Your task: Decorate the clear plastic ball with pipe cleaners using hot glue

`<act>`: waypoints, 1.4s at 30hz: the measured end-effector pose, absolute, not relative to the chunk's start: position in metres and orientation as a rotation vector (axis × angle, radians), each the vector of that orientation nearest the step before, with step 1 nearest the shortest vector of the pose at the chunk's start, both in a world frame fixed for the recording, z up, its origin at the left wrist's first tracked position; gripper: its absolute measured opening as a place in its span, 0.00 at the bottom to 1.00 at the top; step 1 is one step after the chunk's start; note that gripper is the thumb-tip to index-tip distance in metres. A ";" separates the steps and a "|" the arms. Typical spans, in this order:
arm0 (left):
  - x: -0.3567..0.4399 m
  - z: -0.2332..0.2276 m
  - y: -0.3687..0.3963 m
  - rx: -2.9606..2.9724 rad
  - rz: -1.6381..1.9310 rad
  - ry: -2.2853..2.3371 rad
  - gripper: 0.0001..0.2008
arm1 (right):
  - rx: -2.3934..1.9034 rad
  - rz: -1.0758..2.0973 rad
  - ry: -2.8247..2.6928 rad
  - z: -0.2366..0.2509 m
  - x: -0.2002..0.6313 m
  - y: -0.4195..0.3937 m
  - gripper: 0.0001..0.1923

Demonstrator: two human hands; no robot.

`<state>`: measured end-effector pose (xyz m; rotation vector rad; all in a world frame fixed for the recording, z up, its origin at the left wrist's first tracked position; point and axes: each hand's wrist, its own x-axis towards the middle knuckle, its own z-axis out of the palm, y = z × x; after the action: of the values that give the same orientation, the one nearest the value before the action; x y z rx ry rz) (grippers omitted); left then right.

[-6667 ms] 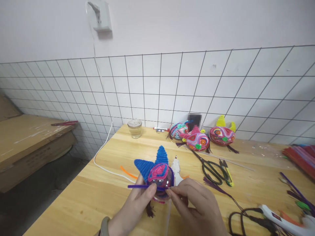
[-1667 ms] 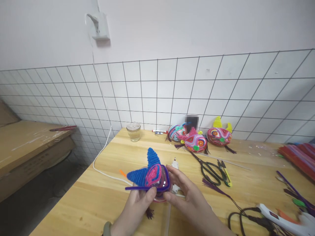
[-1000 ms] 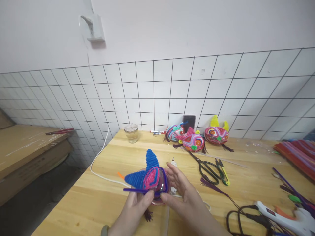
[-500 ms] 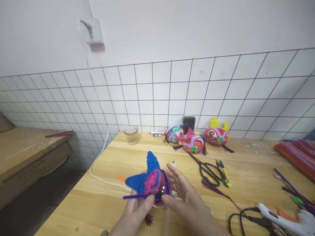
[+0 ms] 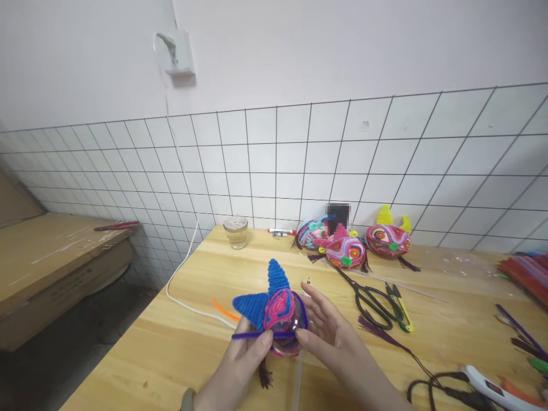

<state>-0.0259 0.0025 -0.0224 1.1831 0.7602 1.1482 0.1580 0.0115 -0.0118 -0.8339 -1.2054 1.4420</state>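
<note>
Between my two hands sits a clear, shiny ball [image 5: 282, 345] partly covered with pipe cleaners. It carries two blue pointed ear- or fin-like pieces [image 5: 279, 277] and a pink-and-blue coiled patch [image 5: 279, 309]. A purple pipe cleaner [image 5: 246, 335] crosses the ball's front, its loose end sticking out to the left. My left hand [image 5: 250, 348] grips the ball from the left, thumb on the purple strip. My right hand [image 5: 327, 334] curls around the right side, its thumb pressing the strip; its other fingers are partly spread. A dark tassel [image 5: 265, 374] hangs below.
Several finished pipe-cleaner fish-like figures [image 5: 345, 251] stand by the tiled wall. Scissors [image 5: 371, 302] and yellow snips [image 5: 401, 308] lie to the right, with a glue gun [image 5: 492, 388] in front. A lidded glass [image 5: 236, 233] stands at the back left. A white cable [image 5: 184, 301] crosses the table.
The view has swung slightly left, so everything sits further right in the picture. Both hands keep the same hold on the ball and the purple pipe cleaner.
</note>
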 end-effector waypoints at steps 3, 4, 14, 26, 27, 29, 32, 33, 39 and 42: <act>-0.026 -0.021 0.002 1.176 1.142 0.754 0.26 | -0.855 1.461 -1.192 -0.009 0.157 0.010 0.38; -0.025 -0.020 0.002 1.176 1.139 0.759 0.26 | -0.867 1.468 -1.185 -0.008 0.157 0.009 0.38; -0.025 -0.022 0.007 1.112 1.136 0.709 0.27 | -0.905 1.414 -1.242 -0.012 0.156 0.006 0.36; -0.030 -0.007 0.006 1.241 0.960 0.528 0.37 | -0.869 1.454 -1.304 0.004 0.165 0.010 0.48; -0.030 -0.004 0.007 1.234 0.914 0.536 0.34 | -0.863 1.475 -1.313 0.008 0.168 0.010 0.48; -0.031 -0.001 0.009 1.170 0.918 0.577 0.30 | -0.834 1.528 -1.342 0.016 0.174 0.009 0.47; -0.032 0.001 0.013 0.954 1.017 0.592 0.24 | -0.772 1.585 -1.393 0.027 0.178 0.005 0.47; -0.032 0.002 0.015 0.857 1.018 0.606 0.19 | -0.762 1.598 -1.404 0.030 0.179 0.004 0.48; -0.030 -0.001 0.016 0.606 0.922 0.534 0.14 | -0.860 1.631 -1.552 0.032 0.181 -0.005 0.51; -0.031 -0.005 0.015 0.583 0.803 0.450 0.19 | -0.951 1.594 -1.701 0.033 0.182 -0.009 0.51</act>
<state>-0.0310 0.0146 -0.0055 0.5827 0.4502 0.8031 0.1825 -0.0086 0.0327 -0.9515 -1.7007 1.5940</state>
